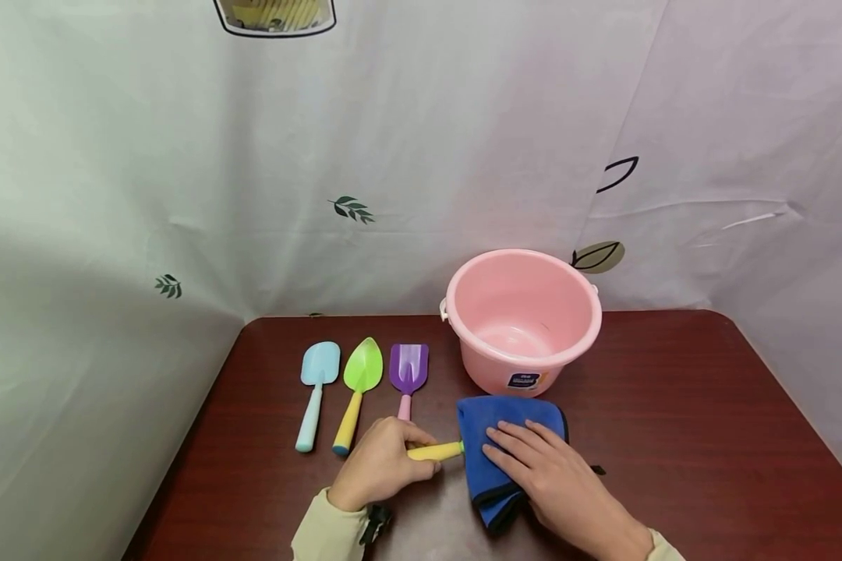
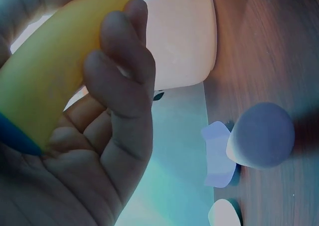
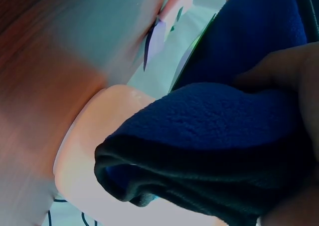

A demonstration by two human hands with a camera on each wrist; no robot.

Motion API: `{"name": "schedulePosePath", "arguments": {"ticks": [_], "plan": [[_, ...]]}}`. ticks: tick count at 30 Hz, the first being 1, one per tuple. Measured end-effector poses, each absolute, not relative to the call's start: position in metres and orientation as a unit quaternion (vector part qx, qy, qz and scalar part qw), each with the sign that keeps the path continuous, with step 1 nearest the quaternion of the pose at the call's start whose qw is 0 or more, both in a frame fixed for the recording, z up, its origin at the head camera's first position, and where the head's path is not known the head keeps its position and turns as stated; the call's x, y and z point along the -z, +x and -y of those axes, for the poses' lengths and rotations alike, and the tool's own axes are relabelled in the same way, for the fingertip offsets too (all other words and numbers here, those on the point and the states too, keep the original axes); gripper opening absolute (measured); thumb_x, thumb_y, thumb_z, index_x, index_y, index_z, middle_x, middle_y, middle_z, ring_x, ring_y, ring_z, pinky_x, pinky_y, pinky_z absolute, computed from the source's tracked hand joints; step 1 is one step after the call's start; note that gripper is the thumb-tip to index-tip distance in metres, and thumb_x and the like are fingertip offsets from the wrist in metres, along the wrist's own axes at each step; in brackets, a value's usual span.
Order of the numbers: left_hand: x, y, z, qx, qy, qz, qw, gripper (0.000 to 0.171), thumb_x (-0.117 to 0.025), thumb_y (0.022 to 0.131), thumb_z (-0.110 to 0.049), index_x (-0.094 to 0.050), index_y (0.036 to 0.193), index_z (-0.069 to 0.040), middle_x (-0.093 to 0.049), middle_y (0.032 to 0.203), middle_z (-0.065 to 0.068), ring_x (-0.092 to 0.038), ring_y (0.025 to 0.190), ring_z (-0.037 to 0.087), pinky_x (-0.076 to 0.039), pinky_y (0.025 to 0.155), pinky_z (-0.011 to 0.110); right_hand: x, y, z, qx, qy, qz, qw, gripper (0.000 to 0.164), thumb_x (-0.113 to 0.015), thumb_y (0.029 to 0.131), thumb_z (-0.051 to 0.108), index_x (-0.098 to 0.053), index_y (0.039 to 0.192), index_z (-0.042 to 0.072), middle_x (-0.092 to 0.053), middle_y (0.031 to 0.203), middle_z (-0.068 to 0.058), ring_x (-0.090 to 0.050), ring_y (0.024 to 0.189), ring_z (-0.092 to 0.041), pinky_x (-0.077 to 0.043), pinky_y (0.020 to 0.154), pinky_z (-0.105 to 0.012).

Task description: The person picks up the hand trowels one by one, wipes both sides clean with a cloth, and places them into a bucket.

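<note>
My left hand (image 1: 386,461) grips the yellow handle (image 1: 435,451) of a small toy shovel, whose blue end cap (image 2: 17,136) shows in the left wrist view. A folded blue towel (image 1: 484,425) with black edging covers the shovel's blade. Over that towel lies my right hand (image 1: 543,475), fingers on top. In the right wrist view its thumb (image 3: 279,66) presses into the cloth, so the towel is pinched about the blade. Only a thin green edge shows beside the cloth there; the rest of the blade is hidden.
A pink bucket (image 1: 526,374) stands behind the towel, by the patterned curtain. Left of it lie a light blue shovel (image 1: 320,366), a green shovel with a yellow handle (image 1: 362,368) and a purple shovel (image 1: 408,368) with a pink handle. The dark red table (image 1: 673,405) extends to the right.
</note>
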State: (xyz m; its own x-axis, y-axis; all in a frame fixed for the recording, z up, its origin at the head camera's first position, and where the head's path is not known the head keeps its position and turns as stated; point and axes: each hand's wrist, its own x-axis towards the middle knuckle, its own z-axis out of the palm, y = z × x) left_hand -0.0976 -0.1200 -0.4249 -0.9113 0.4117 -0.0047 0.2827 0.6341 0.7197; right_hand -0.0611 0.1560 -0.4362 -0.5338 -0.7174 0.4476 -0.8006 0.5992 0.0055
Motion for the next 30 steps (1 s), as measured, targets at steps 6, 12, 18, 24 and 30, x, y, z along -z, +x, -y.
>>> {"name": "schedulePosePath", "arguments": {"ticks": [6,12,18,24,30], "plan": [[0.424,-0.0964,0.1202,-0.39,0.192,-0.897,0.085,0.017,-0.082,0.074,-0.019,-0.082,0.091,-0.016,-0.069,0.075,-0.016,-0.057,0.062,0.0,-0.047,0.054,0.024,0.4369,-0.0608,-0.1552,-0.091,0.43,0.877,0.197,0.061,-0.072,0.067,-0.005,-0.07,0.127,0.011,-0.064,0.132,-0.005,-0.058,0.125,-0.027,-0.045,0.101,-0.049],[0.4229,-0.0957,0.1217,-0.398,0.195,-0.892,0.084,0.016,-0.082,0.075,-0.018,-0.082,0.091,-0.017,-0.069,0.076,-0.016,-0.057,0.061,0.001,-0.047,0.053,0.024,0.4359,-0.0605,-0.1558,-0.079,0.419,0.887,0.179,0.062,-0.075,0.069,-0.004,-0.068,0.129,0.011,-0.063,0.135,-0.004,-0.055,0.128,-0.026,-0.044,0.103,-0.049],[0.4222,-0.0953,0.1231,-0.403,0.203,-0.889,0.078,0.015,-0.082,0.076,-0.017,-0.081,0.09,-0.018,-0.069,0.075,-0.017,-0.058,0.062,0.002,-0.047,0.055,0.024,0.4369,-0.0615,-0.1558,-0.081,0.414,0.889,0.177,0.061,-0.072,0.069,-0.006,-0.069,0.128,0.011,-0.064,0.134,-0.003,-0.056,0.128,-0.025,-0.042,0.104,-0.049],[0.4222,-0.0955,0.1237,-0.405,0.202,-0.888,0.08,0.014,-0.081,0.076,-0.017,-0.081,0.09,-0.017,-0.069,0.076,-0.016,-0.058,0.062,0.002,-0.047,0.055,0.024,0.4385,-0.062,-0.1582,-0.082,0.407,0.894,0.169,0.06,-0.074,0.07,-0.005,-0.07,0.128,0.011,-0.064,0.134,-0.003,-0.056,0.128,-0.024,-0.044,0.103,-0.05],[0.4225,-0.0962,0.1257,-0.396,0.201,-0.893,0.072,0.014,-0.081,0.075,-0.017,-0.081,0.089,-0.019,-0.068,0.074,-0.018,-0.057,0.067,0.002,-0.047,0.058,0.024,0.4394,-0.0631,-0.161,-0.076,0.401,0.898,0.164,0.059,-0.08,0.07,-0.002,-0.071,0.126,0.012,-0.065,0.133,-0.002,-0.056,0.128,-0.024,-0.046,0.101,-0.05]]}}
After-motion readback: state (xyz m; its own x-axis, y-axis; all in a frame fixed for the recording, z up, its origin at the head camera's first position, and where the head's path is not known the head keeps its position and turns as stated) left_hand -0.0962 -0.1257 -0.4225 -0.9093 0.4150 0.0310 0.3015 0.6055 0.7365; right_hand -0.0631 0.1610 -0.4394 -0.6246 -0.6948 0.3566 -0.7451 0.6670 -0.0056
